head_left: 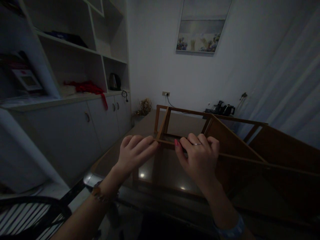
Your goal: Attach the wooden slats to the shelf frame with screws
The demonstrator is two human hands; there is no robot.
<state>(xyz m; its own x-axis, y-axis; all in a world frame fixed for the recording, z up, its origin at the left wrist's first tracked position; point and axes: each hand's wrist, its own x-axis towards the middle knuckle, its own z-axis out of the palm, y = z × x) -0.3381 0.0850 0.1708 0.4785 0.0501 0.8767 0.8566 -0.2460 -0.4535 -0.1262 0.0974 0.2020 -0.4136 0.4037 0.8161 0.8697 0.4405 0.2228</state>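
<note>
A brown wooden shelf rack (pixel 235 136) lies on its side across a glossy table (pixel 150 166), its panels running off to the right. My left hand (pixel 136 151) is closed at the left end of the rack's near rail, its fingertips curled over the corner and partly hidden. Farther right along that same rail, my right hand (pixel 198 153) wraps its fingers over the wood, thumb on the near side. A ring and red nail polish show on it. Between the two hands a short stretch of bare rail is visible.
At the left stands a white cabinet (pixel 67 133) with shelves, holding a red cloth (pixel 87 87) and an electric kettle (pixel 114 82). A black chair (pixel 32 213) is at the lower left. Black appliances (pixel 222 108) sit behind the rack. A curtain (pixel 292 73) hangs right.
</note>
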